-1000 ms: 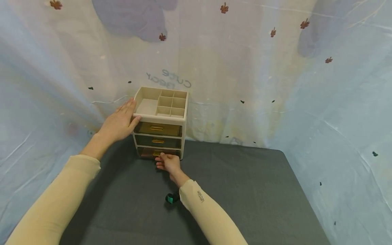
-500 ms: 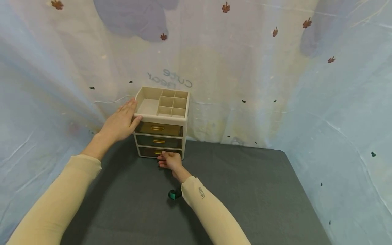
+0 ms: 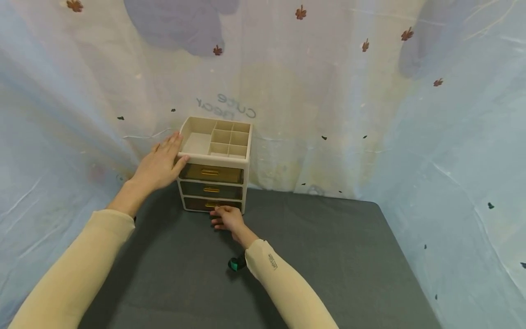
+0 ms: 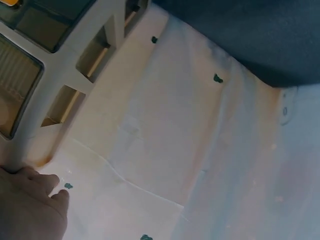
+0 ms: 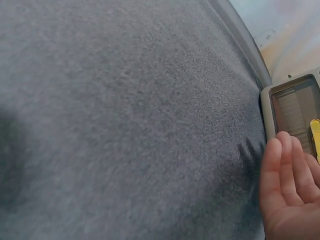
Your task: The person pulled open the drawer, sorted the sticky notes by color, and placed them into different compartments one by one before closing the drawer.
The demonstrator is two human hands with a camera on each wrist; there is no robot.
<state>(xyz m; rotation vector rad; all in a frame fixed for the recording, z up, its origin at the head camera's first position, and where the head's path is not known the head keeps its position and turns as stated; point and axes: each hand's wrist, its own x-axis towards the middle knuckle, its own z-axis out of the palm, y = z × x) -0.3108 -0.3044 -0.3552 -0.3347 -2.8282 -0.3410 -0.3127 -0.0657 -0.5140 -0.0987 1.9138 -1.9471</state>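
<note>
A cream desktop drawer organizer [image 3: 214, 159] stands at the back left of the dark table, with three smoky drawers and gold handles. My left hand [image 3: 158, 165] rests along its upper left edge, fingers extended on the side and thumb at the front. Part of that hand [image 4: 32, 202] shows below the organizer's slotted side in the left wrist view. At the bottom drawer [image 3: 195, 204], which sits flush in its frame, my right hand [image 3: 230, 218] is beside the gold handle [image 3: 211, 205]. Its fingers [image 5: 286, 170] look nearly straight in the right wrist view; the thumb is hidden there.
Dark grey cloth covers the table [image 3: 320, 256]. A pale printed curtain [image 3: 283, 91] hangs close behind the organizer and along both sides. A small black item with a green patch [image 3: 234, 265] shows beside the right cuff.
The bottom drawer, slightly out a second ago, has slid back flush with the organizer's front. The right hand moved slightly with it; the left hand has stayed on the organizer's side.
</note>
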